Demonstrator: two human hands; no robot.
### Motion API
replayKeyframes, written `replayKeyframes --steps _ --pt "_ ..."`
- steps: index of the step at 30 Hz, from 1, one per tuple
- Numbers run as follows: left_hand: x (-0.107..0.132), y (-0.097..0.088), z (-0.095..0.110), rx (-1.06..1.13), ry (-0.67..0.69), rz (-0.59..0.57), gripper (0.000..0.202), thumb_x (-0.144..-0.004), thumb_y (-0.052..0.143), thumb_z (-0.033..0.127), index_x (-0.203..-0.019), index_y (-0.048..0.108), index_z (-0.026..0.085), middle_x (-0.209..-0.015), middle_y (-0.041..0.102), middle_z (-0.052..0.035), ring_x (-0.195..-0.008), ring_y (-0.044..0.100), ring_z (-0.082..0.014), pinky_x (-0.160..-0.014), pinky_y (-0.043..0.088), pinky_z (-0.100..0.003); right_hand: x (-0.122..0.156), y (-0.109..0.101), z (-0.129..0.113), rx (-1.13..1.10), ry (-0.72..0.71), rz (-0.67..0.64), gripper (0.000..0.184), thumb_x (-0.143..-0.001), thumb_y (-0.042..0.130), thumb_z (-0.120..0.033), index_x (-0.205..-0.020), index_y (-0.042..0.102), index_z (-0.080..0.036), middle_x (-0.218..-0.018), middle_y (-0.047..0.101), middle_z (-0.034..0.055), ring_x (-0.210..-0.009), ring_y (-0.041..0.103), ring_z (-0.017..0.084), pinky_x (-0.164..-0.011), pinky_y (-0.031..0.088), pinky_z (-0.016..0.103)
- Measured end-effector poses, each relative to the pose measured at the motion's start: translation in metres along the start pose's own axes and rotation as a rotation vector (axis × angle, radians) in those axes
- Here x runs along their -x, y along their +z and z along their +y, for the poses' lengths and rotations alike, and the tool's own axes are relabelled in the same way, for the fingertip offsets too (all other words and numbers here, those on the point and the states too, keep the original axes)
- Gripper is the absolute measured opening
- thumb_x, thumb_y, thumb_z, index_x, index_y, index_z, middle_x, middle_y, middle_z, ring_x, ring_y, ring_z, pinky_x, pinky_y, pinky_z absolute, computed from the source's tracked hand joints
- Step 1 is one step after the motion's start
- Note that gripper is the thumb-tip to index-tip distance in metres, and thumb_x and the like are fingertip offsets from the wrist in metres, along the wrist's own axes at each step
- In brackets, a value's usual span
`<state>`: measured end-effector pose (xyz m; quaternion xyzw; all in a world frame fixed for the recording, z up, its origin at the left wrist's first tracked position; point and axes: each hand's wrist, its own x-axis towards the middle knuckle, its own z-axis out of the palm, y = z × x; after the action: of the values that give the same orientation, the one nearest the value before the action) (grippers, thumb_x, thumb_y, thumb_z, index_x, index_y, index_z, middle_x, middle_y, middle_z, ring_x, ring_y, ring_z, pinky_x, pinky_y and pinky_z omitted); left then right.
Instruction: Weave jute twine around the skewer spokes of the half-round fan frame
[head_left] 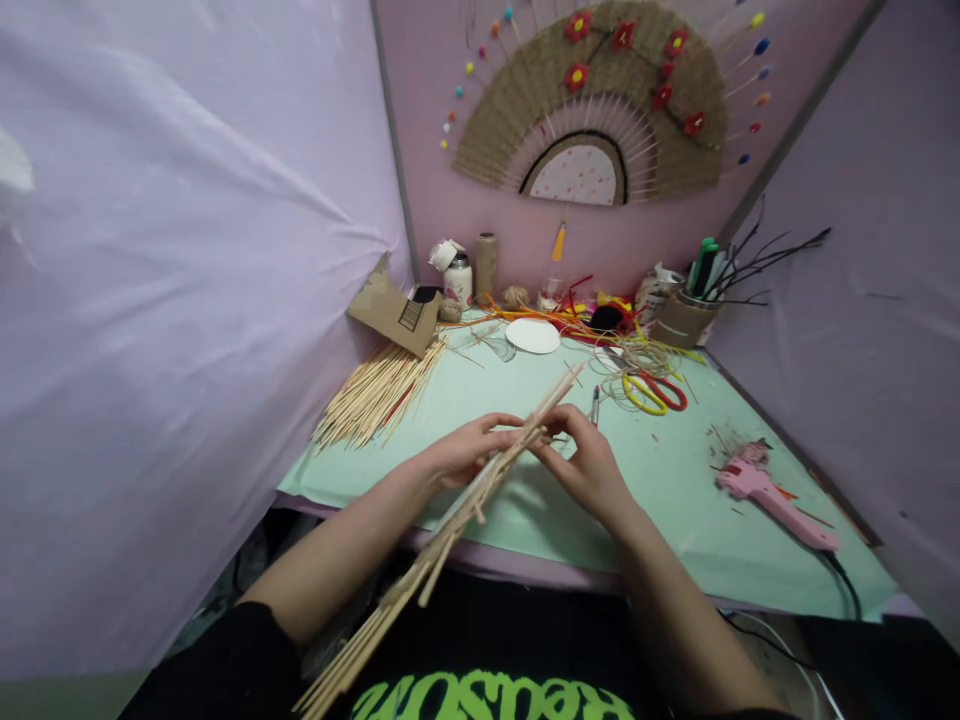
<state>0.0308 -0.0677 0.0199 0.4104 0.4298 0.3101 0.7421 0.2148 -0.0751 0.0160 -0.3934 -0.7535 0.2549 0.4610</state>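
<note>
A long bundle of thin wooden sticks (pixel 472 495) slants across the front of the table, its lower end reaching over my lap. My left hand (pixel 476 447) grips it from the left side, fingers partly behind the sticks. On the other side, my right hand (pixel 581 462) pinches the bundle near its upper part with thumb and forefinger. Some shorter pieces jut out along the bundle. To the left lies a heap of loose sticks (pixel 375 395), partly under a piece of cardboard (pixel 397 310).
A pink glue gun (pixel 776 505) lies at the right, its cable running off the front edge. Scissors (pixel 654 394) rest amid tangled twine. Farther back are a white oval (pixel 532 336), a jar (pixel 457 282) and a pot of twigs (pixel 684 318). A decorated fan (pixel 592 100) hangs behind.
</note>
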Motion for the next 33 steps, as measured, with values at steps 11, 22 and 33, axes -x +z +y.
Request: replayKeyframes --steps 11,22,33 --pt "-0.046 -0.064 0.053 -0.067 0.076 -0.039 0.035 -0.056 0.082 0.028 -0.080 0.060 0.013 -0.063 0.063 0.0004 -0.053 0.059 -0.0101 -0.054 0.046 -0.022 -0.047 -0.036 0.021 0.067 0.131 -0.121 0.019 -0.078 0.060 -0.036 -0.084 0.060 -0.018 -0.073 0.061 0.0018 -0.064 0.054 0.013 -0.060 0.042 0.028" --pt "-0.057 -0.088 0.036 -0.100 0.122 0.122 0.038 -0.054 0.082 0.031 -0.079 0.060 0.015 -0.058 0.061 0.0032 -0.047 0.055 -0.0084 -0.048 0.041 -0.020 -0.045 -0.047 0.057 -0.305 0.312 -0.069 0.029 -0.069 0.069 -0.032 -0.090 0.056 -0.018 -0.073 0.056 -0.0002 -0.065 0.052 0.012 -0.059 0.041 0.025" --pt "-0.058 -0.086 0.028 -0.184 0.082 0.064 0.038 -0.057 0.081 0.034 -0.083 0.061 0.015 -0.060 0.061 0.0024 -0.047 0.054 -0.0081 -0.048 0.040 -0.019 -0.046 -0.050 0.064 -0.394 0.337 0.079 0.025 -0.070 0.067 -0.035 -0.087 0.057 -0.020 -0.075 0.055 -0.0009 -0.065 0.052 0.011 -0.063 0.045 0.026"
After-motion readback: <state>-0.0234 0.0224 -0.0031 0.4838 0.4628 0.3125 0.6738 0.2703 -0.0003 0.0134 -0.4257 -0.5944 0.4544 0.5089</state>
